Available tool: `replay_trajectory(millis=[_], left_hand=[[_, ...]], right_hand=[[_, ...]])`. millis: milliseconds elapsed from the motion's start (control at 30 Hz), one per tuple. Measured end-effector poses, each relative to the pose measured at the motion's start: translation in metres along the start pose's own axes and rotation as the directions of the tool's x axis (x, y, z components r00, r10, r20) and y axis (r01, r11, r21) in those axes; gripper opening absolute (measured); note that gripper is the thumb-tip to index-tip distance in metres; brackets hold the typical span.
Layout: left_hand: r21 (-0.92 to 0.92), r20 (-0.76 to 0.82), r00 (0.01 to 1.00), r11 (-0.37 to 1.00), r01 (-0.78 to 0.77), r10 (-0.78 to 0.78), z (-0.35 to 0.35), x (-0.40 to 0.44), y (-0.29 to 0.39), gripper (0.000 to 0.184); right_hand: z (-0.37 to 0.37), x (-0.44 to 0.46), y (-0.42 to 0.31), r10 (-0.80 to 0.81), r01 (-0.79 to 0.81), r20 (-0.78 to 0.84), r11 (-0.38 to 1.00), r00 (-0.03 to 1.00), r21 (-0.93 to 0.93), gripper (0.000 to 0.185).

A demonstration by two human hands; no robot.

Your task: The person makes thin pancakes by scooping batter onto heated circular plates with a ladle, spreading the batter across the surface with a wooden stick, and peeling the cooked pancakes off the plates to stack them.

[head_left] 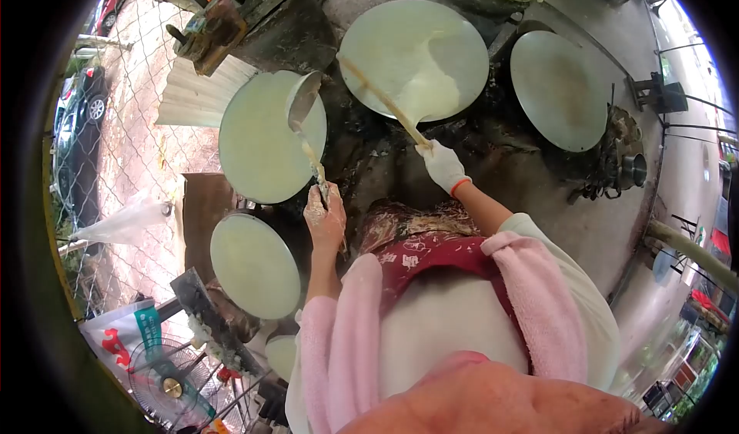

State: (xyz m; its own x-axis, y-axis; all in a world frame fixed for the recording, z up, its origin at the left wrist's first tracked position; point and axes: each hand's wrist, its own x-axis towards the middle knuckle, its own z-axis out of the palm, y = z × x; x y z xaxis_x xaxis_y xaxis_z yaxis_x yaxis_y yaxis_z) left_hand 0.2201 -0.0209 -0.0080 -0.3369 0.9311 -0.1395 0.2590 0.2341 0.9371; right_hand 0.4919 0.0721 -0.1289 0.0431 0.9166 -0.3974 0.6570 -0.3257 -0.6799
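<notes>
- Left hand (pixel 327 212), bare, pale residue on the fingers: closed around a ladle handle.
- Ladle (pixel 302 99), round bowl, messy handle: bowl ahead of the left grip, over the inner edge of the left griddle; contact with the surface impossible to tell.
- Right hand (pixel 444 168), white glove, orange band at the wrist: fingers wrapped on the near end of a wooden stick.
- Wooden stick (pixel 381 99), long and slim: slanting forward and leftward from the right grip, across the front griddle, tip near the far left rim.
- Front griddle (pixel 377 33), wide and round: directly ahead of the right grip.
- Batter (pixel 431 91), pale, uneven patch: just beyond the right grip, right of the stick, down to the near rim.
- Left griddle (pixel 246 153), round, pale surface: ahead and left of the left grip.
- Lower griddle (pixel 254 266), round, pale: left of the left grip, a little behind.
- Right griddle (pixel 558 91), brownish patch: ahead and well right of the right grip.
- Cardboard (pixel 206 212), brown: left of the left grip.
- Apron (pixel 431 253), red, spattered: behind and between both grips.
- Pink towel (pixel 539 295): behind both grips, draped from the shoulders.
- Fan (pixel 172 388), wire guard: far left and behind the left grip.
</notes>
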Motion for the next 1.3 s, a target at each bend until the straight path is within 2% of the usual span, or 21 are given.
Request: replay_trajectory(millis=[33,100,133,233,367,433,500,567,633,767,833,933,1033,1167,1233,1267,1300], left_hand=[[-0.242,0.023,0.981,0.951,0.19,-0.191,0.008,-0.004,0.018,0.007],[-0.238,0.028,0.973,0.944,0.23,-0.23,0.025,-0.011,0.044,0.007],[-0.233,0.033,0.967,0.939,0.252,-0.252,0.033,-0.014,0.052,0.008],[-0.13,-0.041,0.975,0.969,0.209,-0.216,0.059,-0.02,0.062,0.009],[-0.038,-0.084,0.972,0.975,0.217,-0.22,0.084,-0.034,0.081,0.009],[0.018,-0.095,0.963,0.967,0.255,-0.252,0.091,-0.044,0.095,0.009],[0.007,-0.114,0.964,0.971,0.241,-0.238,0.095,-0.049,0.092,0.009],[-0.001,-0.129,0.961,0.969,0.247,-0.245,0.101,-0.05,0.092,0.009],[-0.006,-0.13,0.954,0.962,0.272,-0.271,0.107,-0.05,0.094,0.009],[0.037,-0.112,0.96,0.965,0.261,-0.256,0.119,-0.039,0.1,0.009],[0.069,-0.113,0.97,0.972,0.224,-0.215,0.123,-0.037,0.098,0.009],[0.062,-0.104,0.963,0.965,0.255,-0.247,0.123,-0.036,0.094,0.01],[0.063,-0.105,0.947,0.948,0.312,-0.305,0.127,-0.037,0.102,0.009],[0.108,-0.17,0.943,0.945,0.308,-0.287,0.137,-0.047,0.118,0.009],[0.132,-0.208,0.943,0.948,0.291,-0.26,0.136,-0.051,0.108,0.01],[0.182,-0.195,0.965,0.961,0.209,-0.173,0.134,-0.052,0.093,0.013],[0.145,-0.192,0.959,0.96,0.238,-0.209,0.134,-0.049,0.087,0.012]], right_hand=[[-0.013,-0.007,-0.003,0.018,-0.015,0.016,0.984,1.0,-0.178,0.035],[-0.043,0.002,0.014,-0.002,-0.003,-0.032,0.99,0.999,-0.138,0.036],[-0.064,0.009,0.017,0.073,-0.081,-0.053,0.982,0.996,-0.172,0.036],[-0.112,0.038,0.026,0.085,-0.093,-0.085,0.991,0.993,-0.094,0.038],[-0.113,0.044,0.056,-0.128,0.128,0.013,0.991,0.992,0.038,0.041],[-0.119,0.02,0.072,-0.201,0.242,0.193,0.944,0.961,-0.222,0.042],[-0.141,0.028,0.086,-0.045,0.095,0.171,0.95,0.984,-0.298,0.041],[-0.161,0.058,0.097,-0.121,0.122,0.023,0.93,0.992,-0.346,0.042],[-0.181,0.089,0.08,-0.058,0.055,0.0,0.945,0.998,-0.322,0.043],[-0.176,0.085,0.077,-0.116,0.119,0.033,0.987,0.993,-0.104,0.046],[-0.154,0.057,0.117,-0.329,0.328,0.021,0.933,0.944,-0.149,0.053],[-0.176,0.055,0.115,-0.027,0.025,-0.003,0.97,1.0,-0.243,0.062],[-0.186,0.111,0.078,-0.002,-0.01,-0.034,0.935,0.999,-0.354,0.064],[-0.195,0.209,0.027,-0.114,0.034,-0.184,0.919,0.976,-0.393,0.047],[-0.187,0.236,0.003,-0.21,0.11,-0.204,0.903,0.956,-0.414,0.041],[-0.185,0.241,-0.01,-0.259,0.147,-0.215,0.892,0.942,-0.428,0.039],[-0.2,0.202,-0.035,-0.353,0.277,-0.158,0.887,0.922,-0.369,0.04]])
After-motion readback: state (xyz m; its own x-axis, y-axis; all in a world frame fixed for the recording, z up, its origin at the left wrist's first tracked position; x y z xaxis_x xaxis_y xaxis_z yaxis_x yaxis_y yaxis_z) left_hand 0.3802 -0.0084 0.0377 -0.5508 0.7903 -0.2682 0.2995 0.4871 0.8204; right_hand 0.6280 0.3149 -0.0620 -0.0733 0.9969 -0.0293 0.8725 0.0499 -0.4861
